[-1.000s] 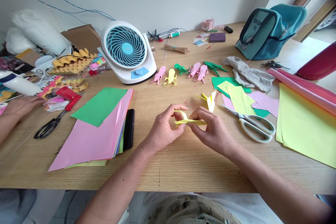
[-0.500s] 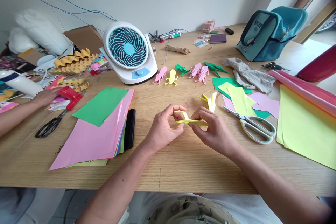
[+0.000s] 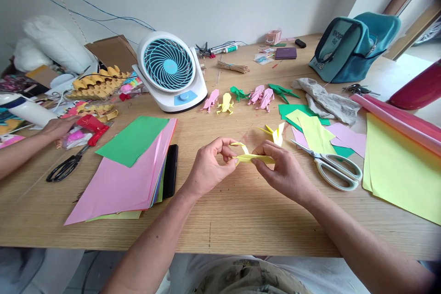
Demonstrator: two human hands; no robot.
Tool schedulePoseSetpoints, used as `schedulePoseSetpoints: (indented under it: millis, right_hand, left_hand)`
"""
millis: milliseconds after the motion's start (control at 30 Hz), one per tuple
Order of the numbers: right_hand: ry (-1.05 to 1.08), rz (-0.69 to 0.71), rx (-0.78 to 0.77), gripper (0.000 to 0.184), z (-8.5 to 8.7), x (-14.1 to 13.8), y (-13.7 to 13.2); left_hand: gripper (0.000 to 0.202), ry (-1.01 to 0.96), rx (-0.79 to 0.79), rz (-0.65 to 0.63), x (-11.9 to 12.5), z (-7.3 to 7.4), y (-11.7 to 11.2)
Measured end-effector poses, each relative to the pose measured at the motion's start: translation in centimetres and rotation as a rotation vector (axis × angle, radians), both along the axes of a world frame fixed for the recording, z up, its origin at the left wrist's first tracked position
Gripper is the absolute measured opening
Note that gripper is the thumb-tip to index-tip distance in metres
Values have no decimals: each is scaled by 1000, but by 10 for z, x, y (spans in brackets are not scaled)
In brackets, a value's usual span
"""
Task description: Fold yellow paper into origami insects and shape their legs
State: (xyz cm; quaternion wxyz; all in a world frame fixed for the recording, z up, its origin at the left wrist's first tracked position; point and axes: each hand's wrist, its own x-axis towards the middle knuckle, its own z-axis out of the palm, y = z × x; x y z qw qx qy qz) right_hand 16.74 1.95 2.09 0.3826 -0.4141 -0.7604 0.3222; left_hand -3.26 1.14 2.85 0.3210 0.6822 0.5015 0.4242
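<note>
A small folded yellow paper piece [image 3: 248, 157] is pinched between both my hands, just above the wooden table [image 3: 241, 211]. My left hand [image 3: 209, 167] grips its left end with thumb and fingers closed. My right hand [image 3: 283, 171] pinches its right end. Just behind my hands lies another folded yellow paper figure [image 3: 275, 132]. Farther back stands a row of finished pink, yellow and green paper figures [image 3: 241, 95].
White-handled scissors [image 3: 330, 167] and loose coloured sheets [image 3: 317, 131] lie to my right, large yellow paper [image 3: 403, 165] beyond. A stack of pink and green sheets [image 3: 127, 165] and a black phone [image 3: 170, 170] lie left. Another person's hand [image 3: 57, 126] rests by black scissors [image 3: 65, 167]. A fan [image 3: 168, 71] and a teal bag [image 3: 351, 46] stand behind.
My fingers have shifted slightly on the yellow piece, which stays held in both hands. The other person's hand at the left has moved rightward toward the red tool.
</note>
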Motion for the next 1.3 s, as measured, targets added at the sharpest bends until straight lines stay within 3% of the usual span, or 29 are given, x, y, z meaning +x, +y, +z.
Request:
schedulePoseSetpoints:
  millis: [333, 567, 767, 867, 1067, 1300]
  right_hand:
    - [-20, 22, -31, 13, -1, 2, 2]
    - [7, 114, -102, 9, 4, 5, 3]
    - [17, 47, -192, 20, 2, 2, 3]
    - [62, 39, -294, 27, 1, 2, 4]
    - [101, 70, -422, 31, -2, 6, 8]
    - [124, 104, -520, 35, -2, 8, 9]
  left_hand:
    - [31, 56, -28, 16, -3, 9, 1]
    - [27, 112, 12, 76, -5, 9, 1]
    - [20, 70, 16, 24, -4, 10, 0]
    - [20, 70, 115, -5, -4, 10, 0]
    - [17, 273, 428, -120, -3, 9, 1]
    - [12, 342, 514, -159, -6, 9, 3]
